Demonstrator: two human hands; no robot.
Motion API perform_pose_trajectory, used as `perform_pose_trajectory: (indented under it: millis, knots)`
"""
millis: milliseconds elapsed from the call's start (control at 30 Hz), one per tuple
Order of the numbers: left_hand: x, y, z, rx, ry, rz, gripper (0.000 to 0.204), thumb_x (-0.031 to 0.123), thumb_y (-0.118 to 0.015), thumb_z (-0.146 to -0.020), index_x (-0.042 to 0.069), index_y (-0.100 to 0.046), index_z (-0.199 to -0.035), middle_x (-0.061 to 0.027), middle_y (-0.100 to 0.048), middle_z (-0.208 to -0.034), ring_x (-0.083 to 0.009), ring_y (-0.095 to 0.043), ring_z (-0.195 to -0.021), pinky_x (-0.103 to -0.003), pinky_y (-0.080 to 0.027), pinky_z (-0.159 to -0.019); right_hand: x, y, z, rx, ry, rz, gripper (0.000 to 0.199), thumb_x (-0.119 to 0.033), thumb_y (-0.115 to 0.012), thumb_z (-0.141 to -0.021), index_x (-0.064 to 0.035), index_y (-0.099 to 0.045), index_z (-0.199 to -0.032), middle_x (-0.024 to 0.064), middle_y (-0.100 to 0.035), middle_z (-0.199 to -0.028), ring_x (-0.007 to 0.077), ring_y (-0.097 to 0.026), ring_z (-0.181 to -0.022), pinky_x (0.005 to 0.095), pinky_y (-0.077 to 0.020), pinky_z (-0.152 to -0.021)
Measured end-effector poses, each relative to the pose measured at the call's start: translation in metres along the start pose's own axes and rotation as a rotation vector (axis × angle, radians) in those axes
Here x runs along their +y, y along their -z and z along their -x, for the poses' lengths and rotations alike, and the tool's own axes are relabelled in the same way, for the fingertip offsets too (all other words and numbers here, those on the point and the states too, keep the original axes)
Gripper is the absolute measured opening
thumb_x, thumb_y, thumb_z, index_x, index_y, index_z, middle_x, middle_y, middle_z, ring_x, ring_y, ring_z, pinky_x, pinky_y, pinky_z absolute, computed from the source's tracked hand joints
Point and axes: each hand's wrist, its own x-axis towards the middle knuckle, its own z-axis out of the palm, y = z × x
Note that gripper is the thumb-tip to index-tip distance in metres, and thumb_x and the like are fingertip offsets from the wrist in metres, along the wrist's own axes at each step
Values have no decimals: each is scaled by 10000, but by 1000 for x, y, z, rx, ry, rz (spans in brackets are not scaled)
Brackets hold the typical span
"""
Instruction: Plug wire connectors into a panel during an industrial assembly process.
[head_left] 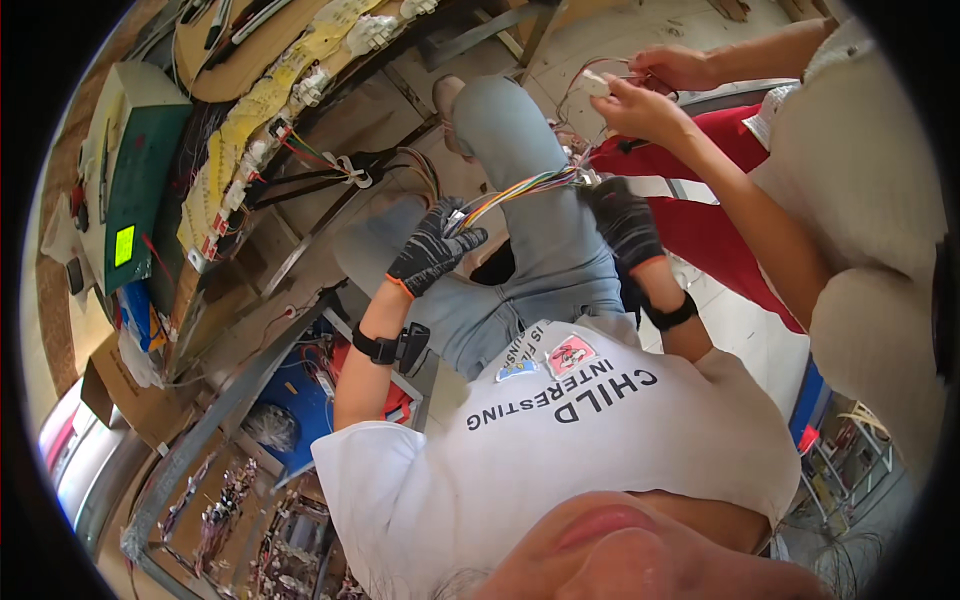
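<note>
A bundle of thin coloured wires [520, 190] stretches between my two black-gloved hands above my lap in grey jeans. My left hand [433, 252] pinches the bundle's left end, where a small pale connector [455, 219] shows between the fingers. My right hand [622, 218] is closed around the other end of the bundle, near more loose wires. Both wrists wear black bands.
Another person in a pale top and red trousers sits at the right; their bare hands [645, 100] hold a small white connector [594, 82] with thin wires. A workbench [250, 110] with a wire harness, yellow tags and a green box [140, 170] runs along the left. Cardboard boxes lie below it.
</note>
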Motion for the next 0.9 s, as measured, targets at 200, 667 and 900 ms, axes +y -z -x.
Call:
perform_pose_trajectory:
  millis: [200,667,900]
  knots:
    - [-2,1,22,152,74,276,463,188,-632,-769,54,-411,-1154,-29,-501,-845,-94,-494,-630,-218,-419,-532,-3,2,-18,332,-310,-744,317,-284,-671,-752,-43,-571,-932,152,-577,-852,249,-592,-782,335,-464,-689]
    - [35,21,22,441,98,394,227,128,-541,-871,7,-559,-1061,-34,-586,-817,-86,-534,-735,-228,-446,-659,-110,105,-129,20,162,-1952,246,-16,-566,-826,-2,-476,-1055,138,-593,-981,219,-611,-850,330,-526,-727]
    - [41,30,-5,762,-97,557,256,48,-530,-857,1,-510,-1108,-67,-592,-981,-115,-566,-825,-233,-461,-753,-121,106,-162,227,64,-1625,187,-60,-584,-831,6,-554,-1004,81,-623,-919,140,-605,-806,248,-476,-735]
